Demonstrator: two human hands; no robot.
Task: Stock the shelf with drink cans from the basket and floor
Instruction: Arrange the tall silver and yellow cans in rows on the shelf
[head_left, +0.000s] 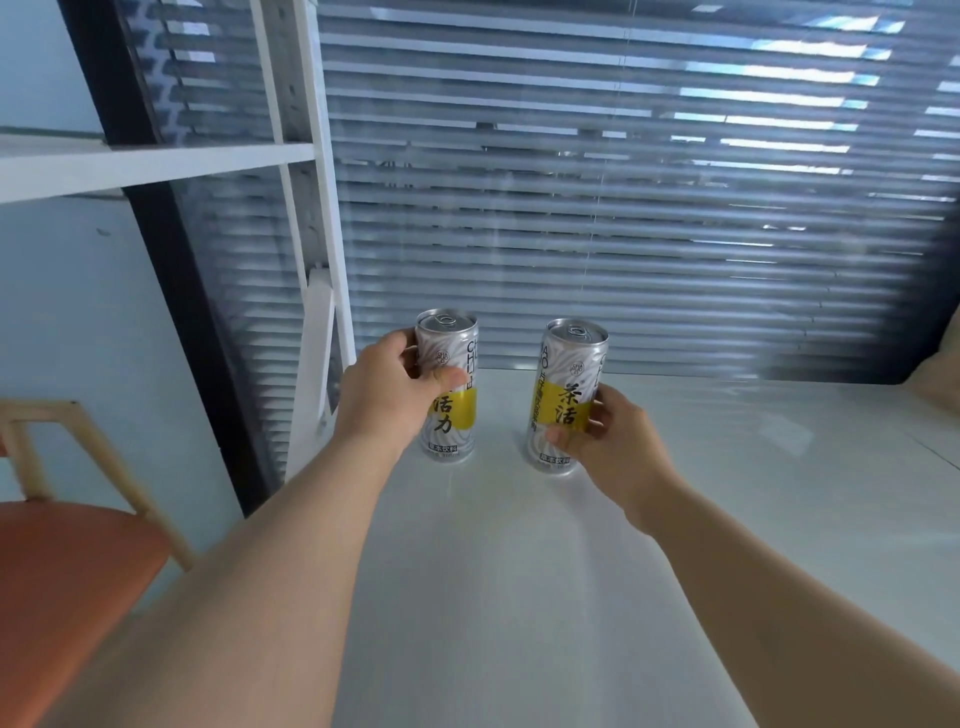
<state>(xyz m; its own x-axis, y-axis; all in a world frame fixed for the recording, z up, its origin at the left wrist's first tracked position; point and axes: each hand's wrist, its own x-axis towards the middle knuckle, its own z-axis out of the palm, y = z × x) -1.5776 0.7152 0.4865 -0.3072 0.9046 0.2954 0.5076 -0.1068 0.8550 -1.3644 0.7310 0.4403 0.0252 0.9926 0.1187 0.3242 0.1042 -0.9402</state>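
Ahead of me grey venetian blinds (649, 197) cover the whole window, their slats mostly shut, with bright slits of daylight toward the upper right. A dark vertical frame post (156, 249) runs down on my left against a pale blue wall (67, 322). Low on my left stands a wooden chair (62, 561) with an orange seat.

Two bare arms reach forward over a glossy white tabletop (519, 571). The left hand (387, 397) wraps around a slim silver-and-yellow drink can (451, 364), and the right hand (605, 439) grips a matching silver-and-yellow can (566, 374) beside it, both upright. Grey slatted window blinds (623, 182) hang behind; a white metal shelf frame (156, 161) stands left, above an orange-seated wooden chair (67, 571).
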